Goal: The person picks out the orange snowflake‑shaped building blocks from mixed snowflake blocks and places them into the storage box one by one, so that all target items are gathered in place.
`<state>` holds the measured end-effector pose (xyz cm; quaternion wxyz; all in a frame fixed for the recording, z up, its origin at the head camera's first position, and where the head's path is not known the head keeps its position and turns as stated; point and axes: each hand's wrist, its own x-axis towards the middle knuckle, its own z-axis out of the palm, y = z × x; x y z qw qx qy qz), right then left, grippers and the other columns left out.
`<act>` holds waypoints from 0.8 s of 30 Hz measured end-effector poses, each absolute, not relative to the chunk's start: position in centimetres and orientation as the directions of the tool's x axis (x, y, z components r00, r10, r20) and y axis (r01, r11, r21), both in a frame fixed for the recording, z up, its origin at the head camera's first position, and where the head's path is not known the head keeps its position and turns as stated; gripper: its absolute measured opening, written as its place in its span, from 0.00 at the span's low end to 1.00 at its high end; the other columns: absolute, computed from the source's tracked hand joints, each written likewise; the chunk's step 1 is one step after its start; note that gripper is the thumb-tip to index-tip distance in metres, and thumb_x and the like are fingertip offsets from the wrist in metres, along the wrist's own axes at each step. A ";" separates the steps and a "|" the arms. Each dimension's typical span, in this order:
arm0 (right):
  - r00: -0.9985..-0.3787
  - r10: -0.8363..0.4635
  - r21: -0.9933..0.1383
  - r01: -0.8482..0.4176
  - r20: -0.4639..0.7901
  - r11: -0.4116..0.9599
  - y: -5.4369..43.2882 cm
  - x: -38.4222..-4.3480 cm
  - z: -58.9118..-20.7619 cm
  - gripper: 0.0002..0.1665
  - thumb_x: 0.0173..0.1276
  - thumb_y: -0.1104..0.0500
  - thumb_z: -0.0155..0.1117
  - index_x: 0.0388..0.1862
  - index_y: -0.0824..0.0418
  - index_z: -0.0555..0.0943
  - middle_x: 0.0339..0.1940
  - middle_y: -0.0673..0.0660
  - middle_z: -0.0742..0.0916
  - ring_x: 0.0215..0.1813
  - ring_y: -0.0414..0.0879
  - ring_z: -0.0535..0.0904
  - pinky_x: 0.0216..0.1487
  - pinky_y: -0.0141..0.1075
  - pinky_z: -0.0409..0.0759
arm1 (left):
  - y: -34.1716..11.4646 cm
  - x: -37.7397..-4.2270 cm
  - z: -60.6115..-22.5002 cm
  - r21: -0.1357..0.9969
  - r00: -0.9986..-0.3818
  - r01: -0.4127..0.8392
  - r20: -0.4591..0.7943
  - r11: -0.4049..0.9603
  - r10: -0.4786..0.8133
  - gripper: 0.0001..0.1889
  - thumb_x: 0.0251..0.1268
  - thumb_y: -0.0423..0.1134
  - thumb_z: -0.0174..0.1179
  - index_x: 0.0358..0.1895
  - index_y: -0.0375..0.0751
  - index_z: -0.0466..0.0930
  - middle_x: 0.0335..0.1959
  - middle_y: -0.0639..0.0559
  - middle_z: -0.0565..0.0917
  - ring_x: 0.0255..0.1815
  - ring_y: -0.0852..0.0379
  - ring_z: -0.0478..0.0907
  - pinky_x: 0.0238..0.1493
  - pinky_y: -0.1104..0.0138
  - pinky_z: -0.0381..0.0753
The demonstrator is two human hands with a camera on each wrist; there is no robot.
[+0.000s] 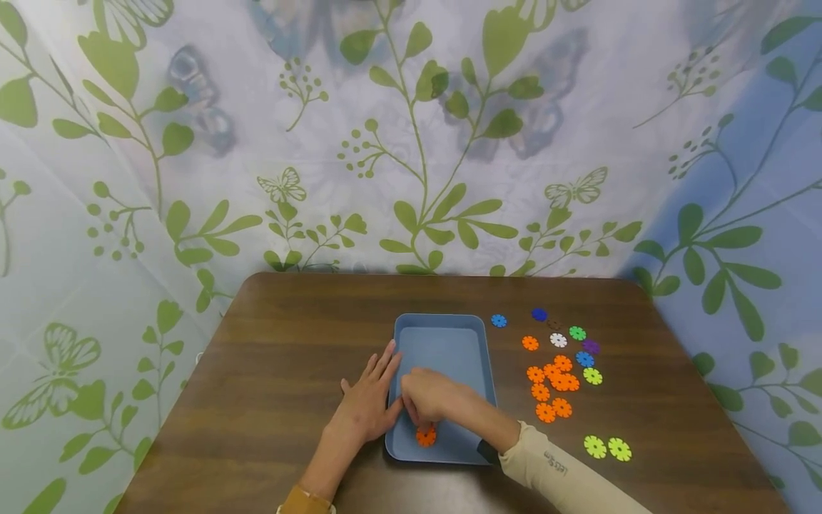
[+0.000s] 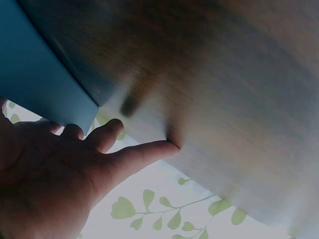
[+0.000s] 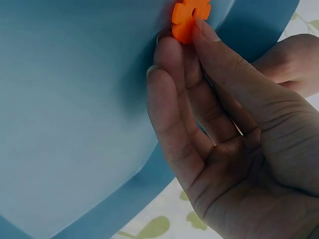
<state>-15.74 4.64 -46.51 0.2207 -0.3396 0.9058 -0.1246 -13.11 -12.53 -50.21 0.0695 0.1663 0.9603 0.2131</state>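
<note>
A blue-grey rectangular tray (image 1: 443,357) stands on the brown table. Over its near left part, my right hand (image 1: 429,394) pinches an orange notched disc (image 3: 185,22) between thumb and fingers, low above the tray floor. In the head view the orange disc (image 1: 426,436) shows just below the fingertips. My left hand (image 1: 364,401) lies along the tray's left side, fingers extended, thumb against the rim. From the left wrist view, the left hand (image 2: 65,164) has straight, spread fingers beside the tray wall (image 2: 45,84), the little finger touching the table.
Right of the tray lie several orange discs (image 1: 545,412), with blue (image 1: 499,320), white (image 1: 558,340), green (image 1: 577,333), purple (image 1: 591,347) and yellow-green (image 1: 619,449) ones around them. A leaf-patterned cloth (image 1: 411,178) hangs behind the table (image 1: 302,335).
</note>
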 end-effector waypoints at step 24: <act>-0.676 -0.662 -0.399 -0.536 -0.323 0.744 4.7 -15.6 -46.4 0.19 0.51 0.74 0.86 0.13 0.57 0.86 0.11 0.45 0.83 0.13 0.35 0.78 0.19 0.26 0.78 | -12.5 -12.9 -50.1 0.435 -0.936 0.288 -0.060 0.853 0.347 0.40 0.79 0.50 0.63 0.87 0.44 0.59 0.91 0.51 0.51 0.87 0.37 0.57 0.61 0.14 0.59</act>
